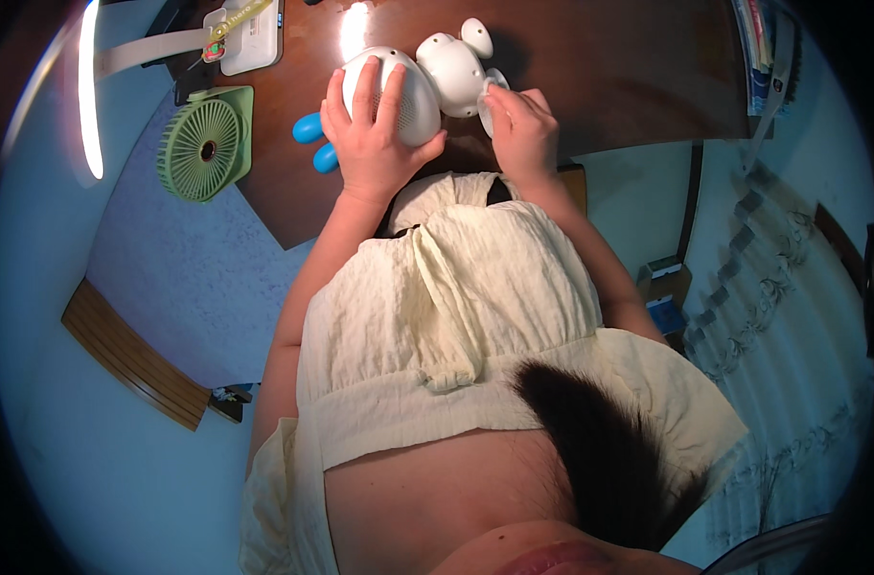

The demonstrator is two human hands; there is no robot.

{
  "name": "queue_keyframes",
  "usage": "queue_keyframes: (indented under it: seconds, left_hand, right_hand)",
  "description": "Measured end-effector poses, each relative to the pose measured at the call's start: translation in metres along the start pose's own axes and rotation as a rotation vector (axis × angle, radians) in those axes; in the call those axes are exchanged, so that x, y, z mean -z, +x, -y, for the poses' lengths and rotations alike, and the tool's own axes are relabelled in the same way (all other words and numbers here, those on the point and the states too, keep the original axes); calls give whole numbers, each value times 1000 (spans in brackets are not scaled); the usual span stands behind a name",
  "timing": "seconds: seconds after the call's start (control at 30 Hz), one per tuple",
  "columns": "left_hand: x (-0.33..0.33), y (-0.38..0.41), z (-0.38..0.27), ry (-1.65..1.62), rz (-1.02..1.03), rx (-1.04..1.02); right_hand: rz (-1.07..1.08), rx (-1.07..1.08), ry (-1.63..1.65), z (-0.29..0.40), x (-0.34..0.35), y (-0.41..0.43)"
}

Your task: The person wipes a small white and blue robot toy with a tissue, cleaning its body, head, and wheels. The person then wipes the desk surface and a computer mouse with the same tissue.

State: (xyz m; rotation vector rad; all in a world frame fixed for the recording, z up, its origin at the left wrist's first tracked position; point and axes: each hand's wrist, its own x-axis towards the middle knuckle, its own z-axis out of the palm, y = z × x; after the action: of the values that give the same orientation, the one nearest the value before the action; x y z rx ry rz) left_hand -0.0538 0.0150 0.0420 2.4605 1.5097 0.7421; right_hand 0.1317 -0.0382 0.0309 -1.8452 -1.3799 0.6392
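Note:
A white plastic toy figure [457, 77] with a rounded head and body lies on the brown desk [624, 79], its perforated grille and screw holes facing up. My left hand [371, 122] rests spread over the larger rounded section, fingers across the grille and thumb along its near edge. Two blue rounded feet [308, 128] stick out to the left of that hand. With my right hand [521, 126] I pinch a pale disc-like part [486, 115] at the toy's right end between thumb and fingertips. The other white round part [476, 38] stands free beyond it.
A green fan [203, 149] stands at the desk's left edge. Behind it are a white device [254, 36] and a lamp arm [149, 54] with a small hanging charm. Books [757, 57] stand at the far right. A bright light reflects off the desktop beyond the toy.

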Motion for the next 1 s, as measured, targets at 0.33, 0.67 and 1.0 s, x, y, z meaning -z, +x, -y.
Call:
queue_keyframes:
  seconds: [0.33, 0.67, 1.0]
  left_hand:
    - [-2, 3, 1, -1, 7, 42]
    - [-6, 0, 3, -11, -27, 50]
    - [-1, 0, -2, 63, -22, 52]
  right_hand:
    - [102, -657, 1621, -34, 14, 8]
    - [89, 51, 248, 24, -28, 43]
    - [214, 86, -151, 36, -68, 86]
